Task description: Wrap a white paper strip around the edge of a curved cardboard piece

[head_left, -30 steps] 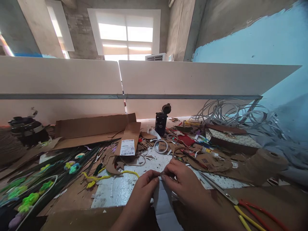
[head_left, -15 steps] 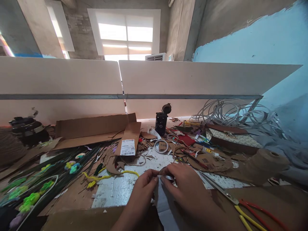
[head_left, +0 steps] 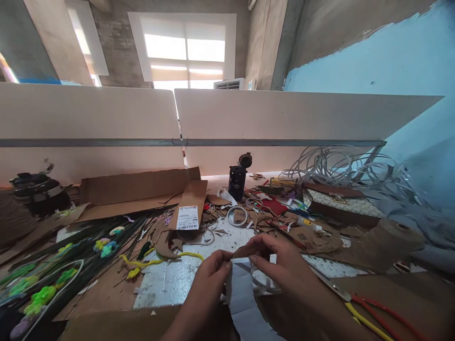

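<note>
A pale, creased strip of what looks like paper hangs down in front of me, its top edge folded over. My left hand is closed, pinching the strip's upper left corner between thumb and fingers. At the upper right corner my right hand is closed too, thumb against the edge and fingers curled behind it. Something brown shows at the top behind the strip, too hidden to name. Below my right hand a pale curved band is partly visible. Scissors with red and yellow handles lie beside my right forearm.
Opened cardboard box stands at the back left. Colourful fuzzy flowers on dark stems lie left. Behind my hands are a tape roll and black bottle. A twine cone, handbag and coiled tubing are right.
My right hand has shifted slightly right and up, its fingers opening wider from the left hand. More of the strip's top edge and the pale band under the right hand now show.
</note>
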Action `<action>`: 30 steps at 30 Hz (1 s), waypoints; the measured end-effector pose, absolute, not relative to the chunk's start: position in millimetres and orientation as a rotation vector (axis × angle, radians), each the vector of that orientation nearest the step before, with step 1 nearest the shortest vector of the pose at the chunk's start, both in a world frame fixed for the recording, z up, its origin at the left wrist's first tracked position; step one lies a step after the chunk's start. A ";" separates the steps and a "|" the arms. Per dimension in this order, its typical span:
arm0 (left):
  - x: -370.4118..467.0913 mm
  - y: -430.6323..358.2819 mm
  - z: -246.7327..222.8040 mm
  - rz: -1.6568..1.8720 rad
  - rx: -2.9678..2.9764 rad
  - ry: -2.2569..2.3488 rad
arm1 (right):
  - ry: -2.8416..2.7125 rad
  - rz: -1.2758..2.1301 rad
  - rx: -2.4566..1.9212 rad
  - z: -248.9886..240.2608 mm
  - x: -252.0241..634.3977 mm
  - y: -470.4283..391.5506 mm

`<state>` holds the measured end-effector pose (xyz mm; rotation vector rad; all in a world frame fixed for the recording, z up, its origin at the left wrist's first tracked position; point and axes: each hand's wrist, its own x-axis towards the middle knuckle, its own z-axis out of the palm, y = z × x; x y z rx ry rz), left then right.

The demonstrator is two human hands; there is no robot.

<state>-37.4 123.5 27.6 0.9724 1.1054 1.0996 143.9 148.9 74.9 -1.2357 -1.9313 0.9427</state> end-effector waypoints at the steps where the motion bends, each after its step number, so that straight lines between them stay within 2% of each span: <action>1: -37.7 123.8 26.9 1.097 0.977 1.099 | -1.931 0.927 -1.250 73.8 145.1 150.5; 30: -35.7 119.0 36.7 1.124 0.963 1.088 | -1.865 0.803 -1.298 64.7 144.3 148.6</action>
